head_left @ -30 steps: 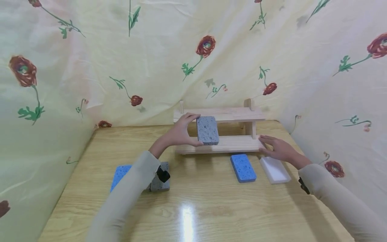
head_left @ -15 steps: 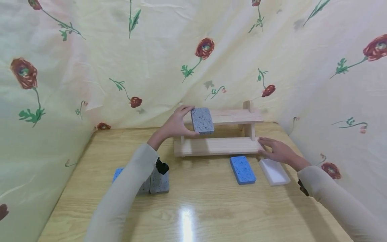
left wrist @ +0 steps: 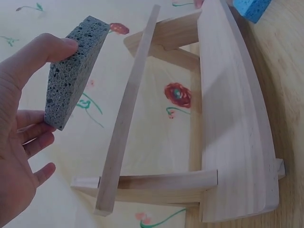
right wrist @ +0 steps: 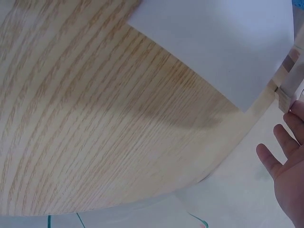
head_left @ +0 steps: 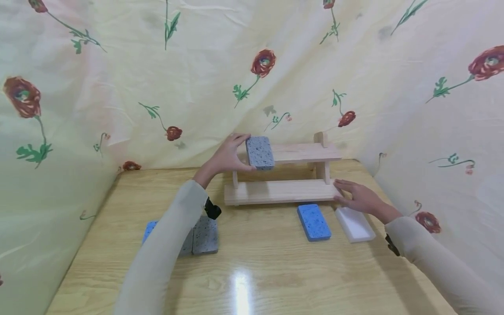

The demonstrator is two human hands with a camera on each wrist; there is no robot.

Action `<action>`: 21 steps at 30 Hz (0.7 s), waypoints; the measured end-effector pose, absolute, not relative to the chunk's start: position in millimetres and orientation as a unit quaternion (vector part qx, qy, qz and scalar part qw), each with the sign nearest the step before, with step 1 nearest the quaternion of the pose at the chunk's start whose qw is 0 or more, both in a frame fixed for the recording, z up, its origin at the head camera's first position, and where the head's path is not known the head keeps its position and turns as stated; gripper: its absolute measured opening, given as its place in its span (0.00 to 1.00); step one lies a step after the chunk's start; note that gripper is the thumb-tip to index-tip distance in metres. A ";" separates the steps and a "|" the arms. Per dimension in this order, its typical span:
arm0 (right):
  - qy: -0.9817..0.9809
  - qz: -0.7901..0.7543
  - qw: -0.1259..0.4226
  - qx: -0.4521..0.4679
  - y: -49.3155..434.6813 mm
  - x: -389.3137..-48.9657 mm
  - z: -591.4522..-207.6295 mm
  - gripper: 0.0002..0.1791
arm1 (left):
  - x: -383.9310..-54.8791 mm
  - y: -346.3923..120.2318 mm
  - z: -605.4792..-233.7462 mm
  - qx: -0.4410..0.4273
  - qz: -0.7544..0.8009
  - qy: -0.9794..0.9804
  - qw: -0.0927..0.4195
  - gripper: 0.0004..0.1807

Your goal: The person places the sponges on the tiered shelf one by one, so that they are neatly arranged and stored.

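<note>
Head view puts the grey sponge (head_left: 260, 153) in the left hand (head_left: 228, 155), raised at the left part of the upper board (head_left: 307, 152) of a wooden rack (head_left: 291, 191). Thumb and fingers are clamped on the sponge's left side, leaving its right side free; left wrist view shows it apart from the board. Held from one side, it could tip, so a firm but not squashing pinch would probably serve best, with its free edge clear of the board. The right hand (head_left: 360, 197) touches the right end of the rack's lower board, fingers apart and extended; how hard they press cannot be told, but light steadying pressure seems enough. Near the rack's right part, a blue sponge (head_left: 314, 222) and, farther right, a white block (head_left: 355, 224) lie on the worktop (head_left: 283, 275). At left are more grey sponges (head_left: 205, 236) and another blue sponge (head_left: 148, 229), partly hidden by the left sleeve (head_left: 159, 249).
</note>
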State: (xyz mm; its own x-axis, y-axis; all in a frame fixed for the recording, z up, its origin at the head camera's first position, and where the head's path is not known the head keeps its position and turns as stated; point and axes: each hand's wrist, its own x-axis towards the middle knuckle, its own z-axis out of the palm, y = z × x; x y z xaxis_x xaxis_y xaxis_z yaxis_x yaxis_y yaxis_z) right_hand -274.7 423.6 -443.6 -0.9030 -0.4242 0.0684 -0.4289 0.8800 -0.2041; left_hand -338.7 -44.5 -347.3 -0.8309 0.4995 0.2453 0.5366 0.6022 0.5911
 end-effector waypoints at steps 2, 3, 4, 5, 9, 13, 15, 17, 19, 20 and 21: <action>-0.970 0.107 0.012 0.218 422.9 -274.7 -442.7 0.35 | -341.2 -45.0 -347.8 -0.289 -0.336 -0.896 0.031 0.61; -0.970 0.107 0.012 0.218 422.5 -274.8 -442.4 0.35 | -341.9 -45.2 -348.0 -0.287 -0.336 -0.897 0.032 0.61; -0.970 0.106 0.013 0.218 422.3 -274.9 -442.3 0.35 | -342.8 -45.4 -348.4 -0.286 -0.336 -0.897 0.032 0.61; -0.970 0.105 0.014 0.218 422.3 -274.9 -442.4 0.35 | -343.7 -45.6 -349.0 -0.284 -0.335 -0.898 0.033 0.61; -0.970 0.107 0.015 0.220 422.2 -275.2 -443.1 0.35 | -348.0 -46.6 -352.3 -0.280 -0.327 -0.902 0.033 0.60; -0.969 0.109 0.014 0.221 421.3 -276.6 -443.7 0.35 | -354.4 -49.6 -356.6 -0.281 -0.310 -0.907 0.041 0.60; -0.969 0.109 0.016 0.222 420.6 -277.5 -443.8 0.35 | -357.2 -51.4 -357.7 -0.281 -0.305 -0.909 0.044 0.60; -0.969 0.108 0.016 0.222 420.3 -277.9 -443.5 0.36 | -359.5 -53.3 -358.0 -0.282 -0.301 -0.910 0.046 0.60; -0.969 0.108 0.014 0.220 419.8 -277.6 -442.9 0.35 | -361.5 -55.0 -358.4 -0.283 -0.299 -0.910 0.046 0.60; -0.970 0.108 0.013 0.220 419.6 -277.3 -442.5 0.35 | -362.2 -55.8 -358.6 -0.283 -0.297 -0.911 0.045 0.60; -0.970 0.107 0.012 0.219 419.3 -277.0 -442.1 0.35 | -362.9 -56.4 -359.0 -0.283 -0.295 -0.912 0.045 0.60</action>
State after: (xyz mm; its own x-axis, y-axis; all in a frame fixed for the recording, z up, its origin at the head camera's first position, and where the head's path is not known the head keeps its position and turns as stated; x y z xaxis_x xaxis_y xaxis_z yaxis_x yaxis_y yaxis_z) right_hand -277.0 419.3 -442.1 -0.9038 -0.4219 0.0711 -0.4273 0.8811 -0.2028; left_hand -362.9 -56.4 -359.0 -0.8355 0.4897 0.2493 0.5429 0.6658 0.5119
